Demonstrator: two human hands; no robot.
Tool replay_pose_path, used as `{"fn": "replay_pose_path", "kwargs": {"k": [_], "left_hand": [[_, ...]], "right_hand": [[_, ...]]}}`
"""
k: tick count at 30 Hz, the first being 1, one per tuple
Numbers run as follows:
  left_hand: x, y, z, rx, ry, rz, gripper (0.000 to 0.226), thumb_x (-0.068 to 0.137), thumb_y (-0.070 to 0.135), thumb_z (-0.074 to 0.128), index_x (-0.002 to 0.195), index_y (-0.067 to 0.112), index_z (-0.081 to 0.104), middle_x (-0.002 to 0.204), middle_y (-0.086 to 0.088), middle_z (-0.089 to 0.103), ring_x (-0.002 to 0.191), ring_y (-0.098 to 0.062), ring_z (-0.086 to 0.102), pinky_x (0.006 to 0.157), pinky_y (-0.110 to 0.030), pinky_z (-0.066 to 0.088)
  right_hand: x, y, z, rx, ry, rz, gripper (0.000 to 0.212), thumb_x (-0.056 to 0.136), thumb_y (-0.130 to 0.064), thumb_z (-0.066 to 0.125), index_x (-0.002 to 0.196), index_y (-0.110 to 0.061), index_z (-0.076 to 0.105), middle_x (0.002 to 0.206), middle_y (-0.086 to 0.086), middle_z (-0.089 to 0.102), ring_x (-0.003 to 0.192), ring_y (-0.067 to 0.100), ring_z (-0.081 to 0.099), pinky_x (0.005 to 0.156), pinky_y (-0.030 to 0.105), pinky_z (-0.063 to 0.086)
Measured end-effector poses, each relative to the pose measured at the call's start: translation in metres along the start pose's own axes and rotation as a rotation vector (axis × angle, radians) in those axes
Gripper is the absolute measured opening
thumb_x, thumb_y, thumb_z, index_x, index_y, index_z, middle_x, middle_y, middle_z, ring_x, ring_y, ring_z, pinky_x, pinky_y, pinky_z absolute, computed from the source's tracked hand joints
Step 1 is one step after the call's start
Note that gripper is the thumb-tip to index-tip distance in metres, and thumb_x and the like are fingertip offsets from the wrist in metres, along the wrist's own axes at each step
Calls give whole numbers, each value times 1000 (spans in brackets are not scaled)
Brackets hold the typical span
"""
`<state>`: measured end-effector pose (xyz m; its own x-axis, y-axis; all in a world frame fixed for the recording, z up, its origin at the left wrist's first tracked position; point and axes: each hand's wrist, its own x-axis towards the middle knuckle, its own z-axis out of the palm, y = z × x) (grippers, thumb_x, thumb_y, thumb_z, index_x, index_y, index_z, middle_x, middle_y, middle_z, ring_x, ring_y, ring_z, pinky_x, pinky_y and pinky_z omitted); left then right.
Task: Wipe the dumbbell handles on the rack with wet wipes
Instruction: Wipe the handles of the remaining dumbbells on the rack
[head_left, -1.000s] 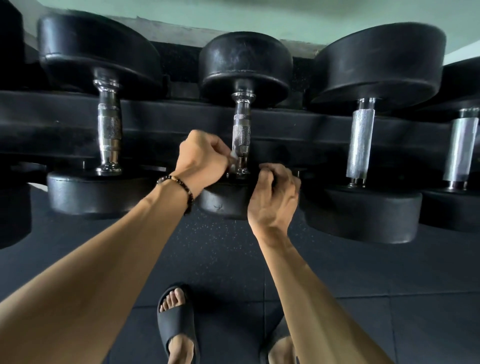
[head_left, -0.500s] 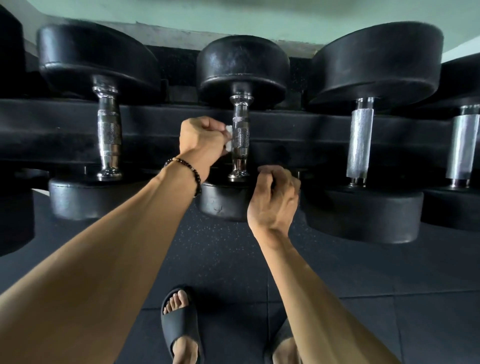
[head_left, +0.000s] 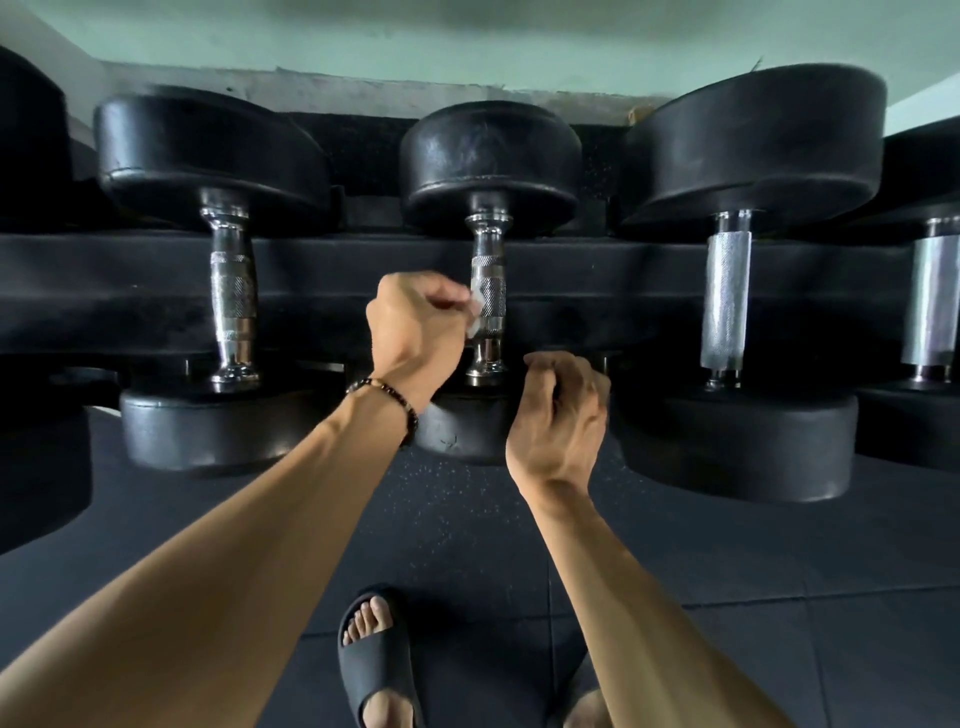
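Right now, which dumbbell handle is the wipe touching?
The middle handle: the left hand holds the wipe against its knurled grip. The other handles have no hand or wipe on them.

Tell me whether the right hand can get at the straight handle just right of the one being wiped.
Probably yes. The right hand hangs curled, apparently holding nothing, beside the straight handle, with nothing showing between them; the left hand holds the wipe.
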<state>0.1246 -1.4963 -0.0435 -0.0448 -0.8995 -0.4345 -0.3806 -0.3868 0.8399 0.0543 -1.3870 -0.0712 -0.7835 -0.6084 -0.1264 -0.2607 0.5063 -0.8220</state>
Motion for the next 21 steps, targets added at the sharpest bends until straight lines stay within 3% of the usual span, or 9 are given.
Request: {"fn": "replay_pose_path", "kwargs": {"k": [4, 6, 11, 14, 17, 21], "left_hand": [[22, 23, 10, -69, 126, 30, 26, 79, 13, 83, 66, 29, 67, 72, 11, 69, 69, 1, 68, 70, -18, 59], [33, 29, 16, -112, 175, -7, 24, 80, 15, 82, 66, 27, 67, 73, 10, 69, 70, -1, 67, 73, -22, 60], [13, -12, -3, -104, -58, -89, 23, 76, 2, 83, 65, 20, 71, 75, -2, 75, 75, -20, 75, 75, -38, 62], [23, 6, 8, -120, 63, 28, 19, 76, 11, 84, 68, 24, 74, 71, 5, 74, 74, -11, 73, 77, -31, 61], [24, 27, 21, -101, 190, 62, 6, 79, 18, 83, 80, 22, 78, 76, 11, 72, 74, 1, 68, 76, -13, 54], [6, 5, 8, -66, 61, -17, 19, 79, 14, 83, 70, 27, 71, 78, 7, 73, 74, -7, 71, 73, -22, 59]], "right_hand": [[0, 1, 0, -2, -3, 9, 52, 80, -44, 25, 88, -20, 70, 90, -8, 65, 94, 4, 39, 86, 30, 38], [1, 2, 1, -12, -16, 22, 52, 80, -44, 24, 88, -20, 69, 91, -8, 65, 95, 4, 39, 87, 31, 37], [0, 1, -1, -2, -4, 1, 51, 80, -43, 25, 86, -20, 70, 87, -13, 63, 91, 0, 37, 83, 27, 36], [0, 2, 0, -14, -2, 0, 51, 80, -43, 25, 87, -20, 70, 90, -8, 67, 95, 3, 40, 85, 29, 37], [1, 2, 0, -34, -6, -1, 54, 80, -44, 24, 89, -18, 70, 92, -3, 67, 96, 8, 42, 86, 30, 38], [0, 1, -2, -25, -5, -6, 55, 80, -43, 24, 91, -17, 71, 94, -4, 67, 98, 8, 43, 88, 31, 40]]}}
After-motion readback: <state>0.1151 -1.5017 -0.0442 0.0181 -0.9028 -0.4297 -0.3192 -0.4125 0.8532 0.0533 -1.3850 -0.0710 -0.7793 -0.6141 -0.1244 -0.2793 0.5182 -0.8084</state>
